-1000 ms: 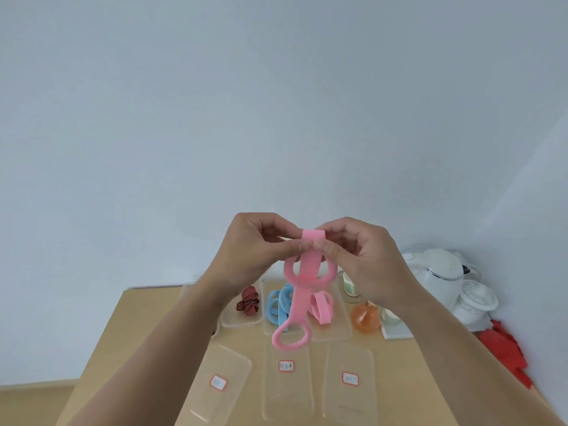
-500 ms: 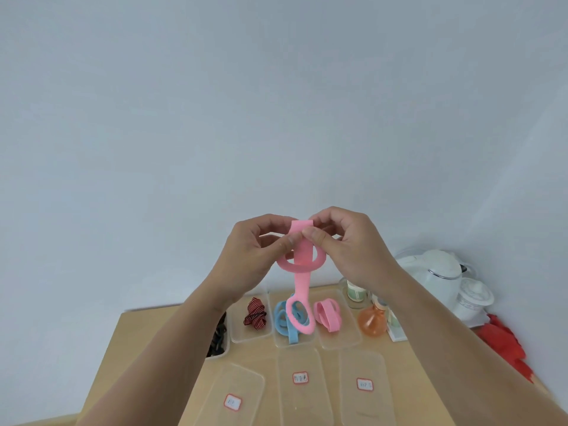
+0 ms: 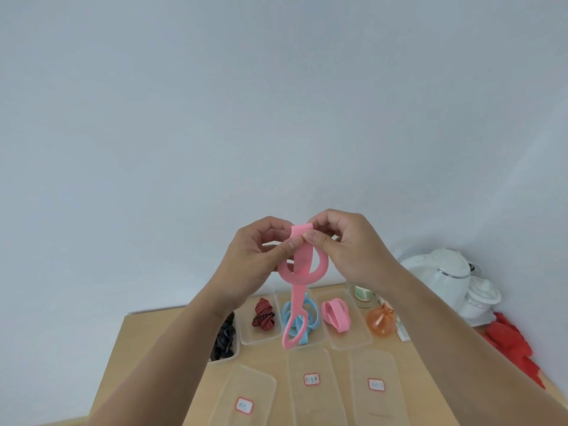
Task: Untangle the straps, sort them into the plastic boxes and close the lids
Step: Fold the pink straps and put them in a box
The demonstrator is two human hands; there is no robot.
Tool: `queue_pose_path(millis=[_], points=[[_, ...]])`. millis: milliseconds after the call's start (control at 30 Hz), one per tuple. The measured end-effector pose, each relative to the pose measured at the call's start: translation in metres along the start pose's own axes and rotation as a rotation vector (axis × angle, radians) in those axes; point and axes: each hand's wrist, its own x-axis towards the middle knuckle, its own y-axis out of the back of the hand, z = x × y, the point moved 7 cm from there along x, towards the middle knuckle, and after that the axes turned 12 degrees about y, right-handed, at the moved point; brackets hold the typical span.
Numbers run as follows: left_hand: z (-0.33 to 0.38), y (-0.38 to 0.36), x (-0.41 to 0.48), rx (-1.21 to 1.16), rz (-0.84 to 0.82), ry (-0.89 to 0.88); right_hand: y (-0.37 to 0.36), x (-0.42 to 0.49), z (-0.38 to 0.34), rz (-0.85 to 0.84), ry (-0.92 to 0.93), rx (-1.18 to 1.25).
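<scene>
Pinching the top end of the long pink elastic strap, my left hand and right hand meet thumb to thumb, both clamped on it. It hangs straight down, long axis vertical, one loop under my fingers, another at the bottom. Below lie three clear plastic lids. Beyond them, down-right and nearer my right hand, the open clear plastic box holds a coiled pink strap, with free air between.

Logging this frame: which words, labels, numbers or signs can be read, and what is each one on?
The left lid sticker: handwritten marks, too blurred to read.
The middle lid sticker: too blurred to read.
The right lid sticker: too blurred to read.
No other text is visible.
</scene>
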Motion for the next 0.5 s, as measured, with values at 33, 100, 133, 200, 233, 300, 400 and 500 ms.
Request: queue_pose_path(millis=[33, 100, 133, 200, 233, 300, 400, 500], points=[[-0.001, 0.002, 0.0, -0.004, -0.004, 0.001, -0.002, 0.002, 0.0, -0.002, 0.003, 0.001], [-0.004, 0.005, 0.001, 0.013, -0.026, 0.009, -0.006, 0.006, 0.0, -0.003, 0.007, 0.004], [-0.008, 0.006, 0.002, 0.042, -0.047, 0.02, -0.008, 0.007, 0.001, -0.001, 0.009, 0.005], [-0.02, 0.007, 0.002, 0.122, -0.094, 0.061, -0.011, 0.011, 0.003, 0.009, 0.012, 0.014], [-0.026, 0.007, 0.002, 0.156, -0.108, 0.084, -0.012, 0.014, 0.004, 0.009, 0.012, 0.017], [-0.038, 0.011, 0.002, 0.183, -0.1, 0.113, -0.015, 0.018, 0.007, 0.001, 0.011, 0.015], [-0.048, 0.014, 0.005, 0.227, -0.079, 0.132, -0.019, 0.022, 0.012, -0.016, 0.009, 0.005], [-0.058, 0.015, 0.007, 0.249, -0.057, 0.174, -0.02, 0.024, 0.018, -0.024, 0.007, -0.011]])
